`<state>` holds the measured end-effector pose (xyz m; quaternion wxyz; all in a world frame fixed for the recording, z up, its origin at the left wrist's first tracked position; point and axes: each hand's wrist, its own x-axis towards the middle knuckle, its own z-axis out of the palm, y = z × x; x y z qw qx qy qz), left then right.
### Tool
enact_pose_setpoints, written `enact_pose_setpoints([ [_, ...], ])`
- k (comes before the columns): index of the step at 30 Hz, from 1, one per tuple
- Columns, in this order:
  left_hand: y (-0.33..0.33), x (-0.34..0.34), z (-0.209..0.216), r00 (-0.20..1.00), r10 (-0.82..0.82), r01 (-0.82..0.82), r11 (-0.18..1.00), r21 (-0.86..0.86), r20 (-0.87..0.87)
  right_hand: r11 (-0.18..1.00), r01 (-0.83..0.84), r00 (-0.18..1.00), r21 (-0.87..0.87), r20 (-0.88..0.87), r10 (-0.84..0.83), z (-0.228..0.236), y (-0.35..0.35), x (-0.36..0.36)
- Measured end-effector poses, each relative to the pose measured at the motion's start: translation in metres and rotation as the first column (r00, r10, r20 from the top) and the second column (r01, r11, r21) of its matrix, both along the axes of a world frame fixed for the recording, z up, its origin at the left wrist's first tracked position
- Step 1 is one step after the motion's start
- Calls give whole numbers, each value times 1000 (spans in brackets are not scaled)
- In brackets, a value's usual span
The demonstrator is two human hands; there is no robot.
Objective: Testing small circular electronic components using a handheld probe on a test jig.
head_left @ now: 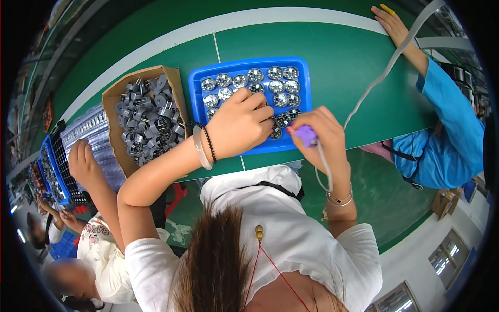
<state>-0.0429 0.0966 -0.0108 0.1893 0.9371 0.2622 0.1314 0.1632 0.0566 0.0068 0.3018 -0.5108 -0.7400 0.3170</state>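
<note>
A blue plastic tray (pixel 306 93) lies in front of me, with rows of small round silver-and-black parts (pixel 254 75) in it. Over its near side is my left hand (pixel 241 125), back upward and fingers curled in; whatever they grip is hidden beneath. My right hand (pixel 326 136), at the tray's near right corner, is closed round a purple-gripped corded tool (pixel 305 135). The tool's tip cannot be made out. Its pale cord (pixel 324 165) loops down by my right wrist.
Left of the tray stands an open cardboard box (pixel 178 91) of grey round parts with metal pins (pixel 150 117). A white cable (pixel 382 75) hangs across the green table (pixel 343 57). A co-worker's hand (pixel 86 162) is at left; another person's blue sleeve (pixel 447 112) is at right.
</note>
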Motion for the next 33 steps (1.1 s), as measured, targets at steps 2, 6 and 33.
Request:
enact_pose_setpoints([
  [2,-1,-3,-2,1000,-7,8,1000,22,-24,997,-64,996,42,71,61,-3,9,-10],
  [6,-4,-7,-4,996,-14,20,997,76,-88,977,-198,960,73,214,179,-5,19,-21],
  [33,18,-9,9,854,245,489,-73,-869,460,963,-202,831,179,-489,265,0,21,-7],
])
